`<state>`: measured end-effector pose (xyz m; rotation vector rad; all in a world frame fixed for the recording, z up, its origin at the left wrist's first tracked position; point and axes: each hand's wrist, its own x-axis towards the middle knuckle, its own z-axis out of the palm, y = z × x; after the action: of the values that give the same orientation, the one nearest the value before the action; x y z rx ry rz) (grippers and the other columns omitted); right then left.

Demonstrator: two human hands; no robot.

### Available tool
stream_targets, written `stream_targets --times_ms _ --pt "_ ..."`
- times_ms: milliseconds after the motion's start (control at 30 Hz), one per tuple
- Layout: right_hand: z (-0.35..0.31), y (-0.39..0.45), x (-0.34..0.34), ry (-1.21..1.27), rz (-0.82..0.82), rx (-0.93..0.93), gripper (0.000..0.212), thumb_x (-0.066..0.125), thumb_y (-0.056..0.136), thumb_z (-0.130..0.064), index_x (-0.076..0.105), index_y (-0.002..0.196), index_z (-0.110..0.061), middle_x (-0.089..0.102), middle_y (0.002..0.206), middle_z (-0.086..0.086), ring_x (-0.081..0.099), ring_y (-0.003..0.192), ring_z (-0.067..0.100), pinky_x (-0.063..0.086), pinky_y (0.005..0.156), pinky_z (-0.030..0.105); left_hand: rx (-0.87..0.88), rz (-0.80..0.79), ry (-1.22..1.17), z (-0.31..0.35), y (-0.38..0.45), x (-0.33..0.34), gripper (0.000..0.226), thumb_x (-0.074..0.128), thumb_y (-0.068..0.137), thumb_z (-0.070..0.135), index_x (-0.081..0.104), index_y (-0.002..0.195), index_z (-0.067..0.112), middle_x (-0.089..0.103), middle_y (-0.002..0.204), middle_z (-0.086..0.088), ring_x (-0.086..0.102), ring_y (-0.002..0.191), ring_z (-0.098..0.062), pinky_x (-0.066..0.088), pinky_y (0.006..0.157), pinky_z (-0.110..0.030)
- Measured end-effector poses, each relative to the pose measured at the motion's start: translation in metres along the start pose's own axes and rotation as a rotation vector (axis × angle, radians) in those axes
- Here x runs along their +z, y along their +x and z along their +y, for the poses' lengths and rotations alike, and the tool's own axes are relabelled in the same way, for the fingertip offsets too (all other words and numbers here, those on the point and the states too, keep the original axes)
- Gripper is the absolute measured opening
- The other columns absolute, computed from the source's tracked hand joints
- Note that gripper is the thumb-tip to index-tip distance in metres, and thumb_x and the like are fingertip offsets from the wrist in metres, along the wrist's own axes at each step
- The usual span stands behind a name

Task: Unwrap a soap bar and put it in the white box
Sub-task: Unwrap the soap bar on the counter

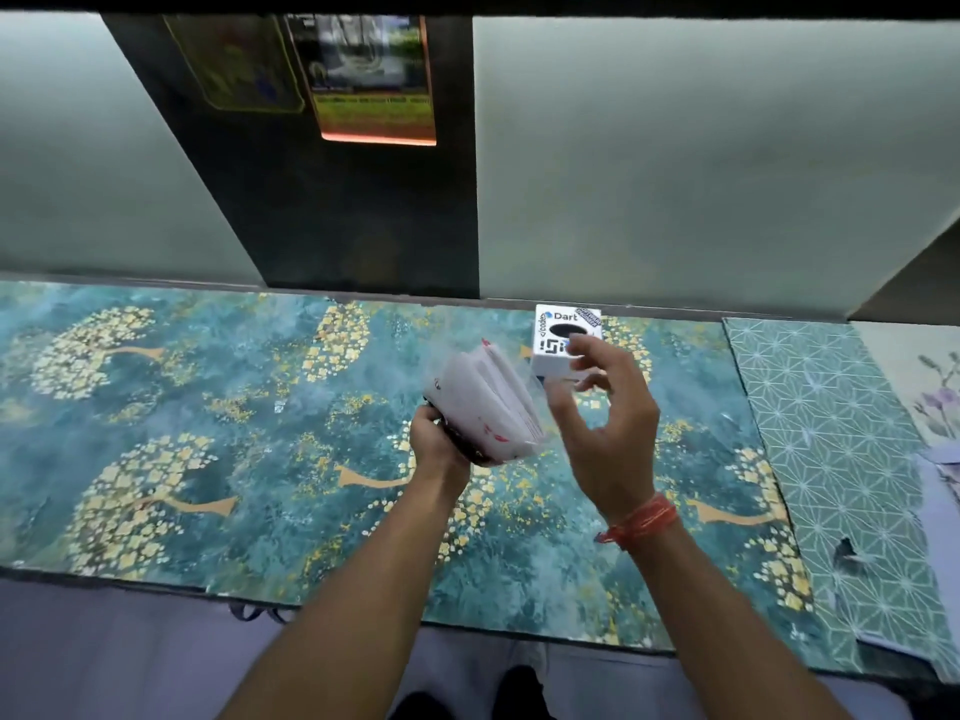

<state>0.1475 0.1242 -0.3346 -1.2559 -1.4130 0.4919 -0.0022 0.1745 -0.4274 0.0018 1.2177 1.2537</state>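
Observation:
My left hand grips the lower end of a soap bar's white wrapper with red print, held tilted above the table. The wrapper's folds stand open at the top; the soap inside is hidden. My right hand hovers just right of the wrapper with fingers spread and curled, holding nothing. Its fingertips overlap the front of the white box, which stands at the back of the table with stickers and a dark oval on its top.
The table carries a teal mat with gold flowers. A green geometric mat lies to the right, with papers at the far right edge. A pale wall with a dark panel rises directly behind the table.

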Motion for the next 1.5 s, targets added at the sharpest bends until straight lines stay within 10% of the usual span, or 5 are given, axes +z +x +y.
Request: stream_targets --times_ms 233,567,700,967,1500 --pt "0.007 0.042 0.038 -0.566 -0.484 0.132 0.024 0.05 0.095 -0.021 0.066 0.096 -0.003 0.071 0.093 0.015 0.064 0.088 0.035 0.049 0.076 0.041 -0.016 0.025 -0.036 -0.005 0.023 0.011 0.033 0.033 0.093 0.022 0.065 0.095 0.013 0.067 0.094 -0.009 0.062 0.093 -0.027 0.051 0.082 -0.035" --pt "0.049 0.052 0.05 -0.332 -0.669 0.631 0.024 0.066 0.082 -0.043 0.064 0.08 -0.019 0.068 0.079 0.0 0.064 0.077 0.023 0.05 0.068 0.035 -0.035 -0.022 0.096 -0.01 0.064 0.01 0.036 0.036 0.096 0.014 0.061 0.069 0.012 0.066 0.053 0.001 0.064 0.047 -0.012 0.049 0.058 -0.03" --pt "0.081 0.048 0.059 -0.232 -0.613 0.716 0.039 0.072 0.078 -0.037 0.063 0.11 -0.019 0.071 0.106 0.002 0.066 0.098 0.021 0.056 0.086 0.042 -0.026 -0.039 0.156 -0.005 0.072 0.013 0.035 0.037 0.095 0.015 0.052 0.064 0.012 0.06 0.045 0.003 0.059 0.046 -0.014 0.045 0.053 -0.027" --pt "0.085 0.066 0.064 0.211 -0.347 0.95 0.037 0.061 0.078 0.018 0.062 0.097 -0.014 0.067 0.108 0.017 0.065 0.092 0.032 0.054 0.085 0.053 -0.102 -0.191 0.255 0.005 0.08 0.008 0.034 0.046 0.097 0.035 0.072 0.087 0.014 0.075 0.077 -0.006 0.071 0.067 -0.021 0.052 0.069 -0.034" --pt "0.106 0.049 0.083 0.276 -0.484 1.006 0.041 0.066 0.087 -0.015 0.05 0.125 -0.011 0.068 0.116 0.013 0.068 0.103 0.03 0.056 0.09 0.05 -0.053 -0.095 0.439 0.003 0.089 -0.001 0.043 0.05 0.092 0.048 0.075 0.103 0.014 0.075 0.105 -0.016 0.07 0.095 -0.03 0.053 0.092 -0.044"
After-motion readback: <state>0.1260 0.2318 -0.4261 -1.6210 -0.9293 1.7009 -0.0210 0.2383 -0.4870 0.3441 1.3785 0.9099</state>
